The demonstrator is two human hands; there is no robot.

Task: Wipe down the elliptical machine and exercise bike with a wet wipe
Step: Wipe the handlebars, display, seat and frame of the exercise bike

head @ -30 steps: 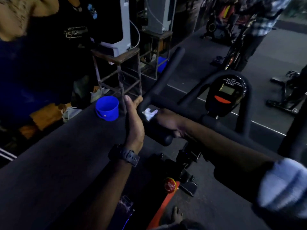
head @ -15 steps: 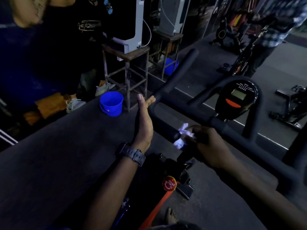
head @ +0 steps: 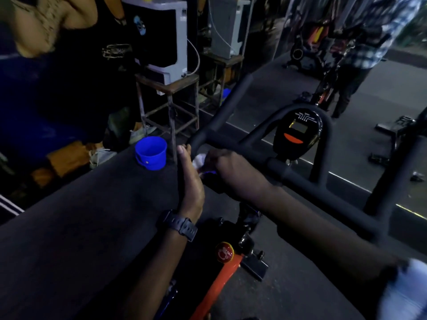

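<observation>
- The floor (head: 69, 227) is dark matting, filling most of the view.
- The bike (head: 249, 227) stands in the middle, with an orange frame tube low down and black handlebars (head: 300, 181) running across (a forward horn rises up and left from the crossbar).
- A stool (head: 168, 88) of rusty metal stands beyond the bars, carrying a grey and black box.
- A second person in a checked shirt (head: 369, 42) stands far off at upper right, blurred.
- The console (head: 298, 132) sits inside the handlebar loop, dark with a small screen and an orange mark below it.
- The right hand (head: 231, 167) is closed over the left end of the crossbar, fingers clamped on the wipe (head: 199, 161) and pressing it to the bar.
- The left hand (head: 189, 179) is just beside it, fingers straight and together, palm edge-on against the bar end, holding nothing.
- A blue bucket (head: 151, 153) sits on the floor left of the hands, near the stool leg.
- A black watch (head: 180, 225) is on the left wrist.
- A red knob (head: 224, 252) tops the orange tube.
- The wipe shows only as a small white crumple between the two hands.
</observation>
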